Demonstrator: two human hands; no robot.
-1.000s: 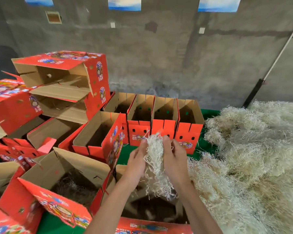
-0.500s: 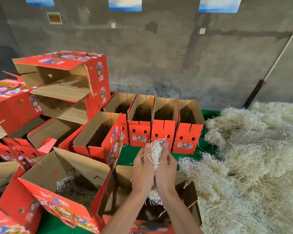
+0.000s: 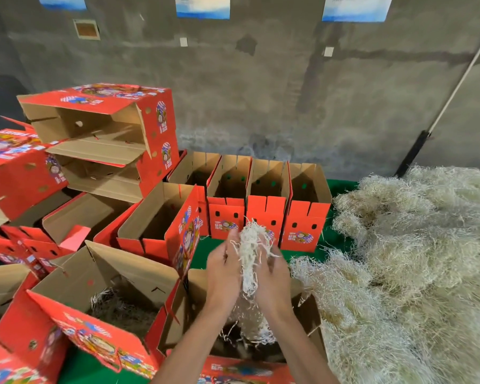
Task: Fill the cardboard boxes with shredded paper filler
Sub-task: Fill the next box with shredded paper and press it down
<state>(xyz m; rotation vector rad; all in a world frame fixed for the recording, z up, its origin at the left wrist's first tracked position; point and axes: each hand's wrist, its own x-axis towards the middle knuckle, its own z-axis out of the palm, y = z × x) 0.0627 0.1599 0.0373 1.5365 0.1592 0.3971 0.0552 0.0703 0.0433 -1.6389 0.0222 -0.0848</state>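
i see a rough grey concrete wall (image 3: 275, 87) with white-and-blue paper sheets (image 3: 203, 6) along its top, a pale pole with a black foot (image 3: 452, 98) leaning against it, and a green surface (image 3: 341, 187) below.

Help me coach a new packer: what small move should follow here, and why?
Probably part the hands and let go: the left hand and right hand hold a wad of shredded paper directly above the open box, which looks only partly filled.

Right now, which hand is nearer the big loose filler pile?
Right. The right hand is on the side toward the pile; the left hand is across the held clump, farther away.
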